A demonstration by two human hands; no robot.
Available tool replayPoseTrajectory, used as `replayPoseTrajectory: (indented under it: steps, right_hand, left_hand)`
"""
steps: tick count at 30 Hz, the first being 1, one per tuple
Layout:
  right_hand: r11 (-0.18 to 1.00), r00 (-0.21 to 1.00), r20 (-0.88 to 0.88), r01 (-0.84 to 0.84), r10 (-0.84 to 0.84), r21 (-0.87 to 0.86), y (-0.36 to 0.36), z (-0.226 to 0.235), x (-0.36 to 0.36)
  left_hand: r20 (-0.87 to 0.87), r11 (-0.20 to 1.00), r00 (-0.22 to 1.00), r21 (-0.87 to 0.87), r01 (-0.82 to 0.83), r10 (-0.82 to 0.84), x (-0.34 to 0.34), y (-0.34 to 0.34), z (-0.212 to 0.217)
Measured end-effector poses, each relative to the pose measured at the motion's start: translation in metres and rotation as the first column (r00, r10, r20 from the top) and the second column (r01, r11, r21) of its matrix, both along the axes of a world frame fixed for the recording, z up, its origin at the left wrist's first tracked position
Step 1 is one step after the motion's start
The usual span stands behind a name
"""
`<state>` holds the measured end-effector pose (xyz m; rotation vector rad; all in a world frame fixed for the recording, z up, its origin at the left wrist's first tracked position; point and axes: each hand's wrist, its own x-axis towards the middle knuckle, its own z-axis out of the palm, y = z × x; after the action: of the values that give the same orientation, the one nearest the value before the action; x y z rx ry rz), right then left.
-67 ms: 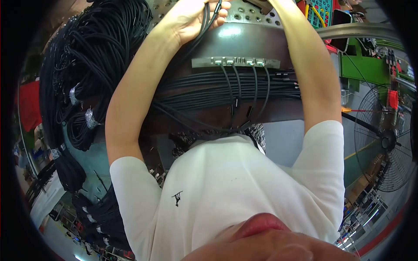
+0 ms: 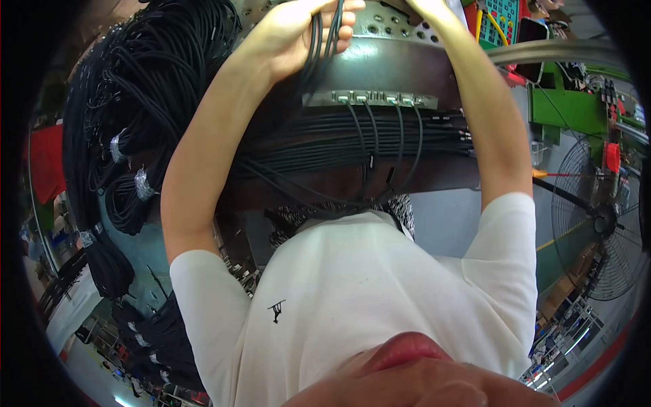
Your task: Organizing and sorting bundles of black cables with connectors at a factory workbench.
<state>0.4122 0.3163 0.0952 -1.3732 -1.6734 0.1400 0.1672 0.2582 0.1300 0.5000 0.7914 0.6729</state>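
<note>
I have the left hand (image 2: 298, 39) curled around black cables (image 2: 314, 49) near the bench's (image 2: 437, 169) metal connector strip (image 2: 425, 102), can't tell whether the right hand (image 2: 428, 9), cropped above, grips anything, and judge those dangling lengths could snag the plugged-in leads (image 2: 399, 136) if swung low.

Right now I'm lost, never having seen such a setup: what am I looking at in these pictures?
No robot arm here, just a person working bare-handed. A fisheye camera on the person's head looks down, bending straight edges; the white shirt is theirs. The left hand holds curving black cables. The right hand is mostly cut off at the top, so its grip can't be told. On the dark work surface lie long black cables, beside a metal strip with four plugs; large cable bundles are at the left.
</note>
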Motion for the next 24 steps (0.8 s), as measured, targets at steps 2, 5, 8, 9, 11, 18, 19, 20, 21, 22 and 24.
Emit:
replayPoseTrajectory:
  steps: [2, 5, 8, 9, 11, 18, 19, 20, 21, 22, 24]
  right_hand:
    - [0.999, 0.998, 0.053, -0.041, 0.040, 0.025, -0.010, 0.002, -0.035]
    - [0.949, 0.937, -0.293, -0.254, 0.193, -0.185, -0.044, 0.025, -0.072]
    - [0.864, 0.948, 0.026, -0.276, 0.316, -0.420, -0.052, 0.038, -0.065]
    - [0.915, 0.915, 0.035, -0.399, 0.401, -0.062, -0.050, 0.010, -0.051]
    - [0.849, 0.885, -0.049, -0.460, 0.464, -0.261, -0.056, 0.010, -0.024]
    - [0.934, 0.763, 0.593, -0.354, 0.257, 0.050, -0.110, 0.023, -0.035]
    - [0.949, 0.836, 0.462, -0.314, 0.295, -0.036, -0.119, 0.023, -0.036]
    - [0.952, 0.895, 0.324, -0.279, 0.306, -0.130, -0.135, 0.025, -0.036]
    - [0.910, 0.858, 0.313, -0.349, 0.406, -0.224, -0.151, 0.022, -0.032]
    - [0.870, 0.830, 0.291, -0.396, 0.476, -0.293, -0.166, 0.013, -0.029]
    - [0.902, 0.842, 0.329, -0.373, 0.428, -0.218, -0.183, 0.003, -0.032]
  left_hand:
    - [0.168, 0.987, 0.982, -0.118, 0.107, -0.086, -0.014, -0.019, 0.009]
    - [0.067, 0.992, 0.996, 0.119, 0.049, -0.058, -0.004, -0.060, 0.017]
    - [0.013, 0.995, 0.995, 0.014, 0.102, -0.102, -0.016, -0.082, 0.013]
    - [0.128, 0.993, 0.985, 0.048, 0.108, -0.113, -0.032, -0.091, 0.019]
    - [0.261, 0.997, 0.964, 0.041, -0.066, 0.053, -0.077, -0.110, 0.036]
    - [-0.764, 0.835, 0.344, 0.531, -0.146, 0.546, -0.247, -0.071, 0.078]
    - [-0.786, 0.886, 0.459, 0.463, -0.005, 0.414, -0.248, -0.078, 0.075]
    - [-0.792, 0.906, 0.554, 0.396, 0.149, 0.255, -0.242, -0.088, 0.074]
    - [-0.816, 0.917, 0.531, 0.364, 0.164, 0.229, -0.199, -0.102, 0.071]
    - [-0.762, 0.886, 0.640, 0.361, 0.291, 0.100, -0.161, -0.111, 0.064]
    - [-0.669, 0.913, 0.713, 0.128, 0.388, -0.209, -0.088, -0.117, 0.041]
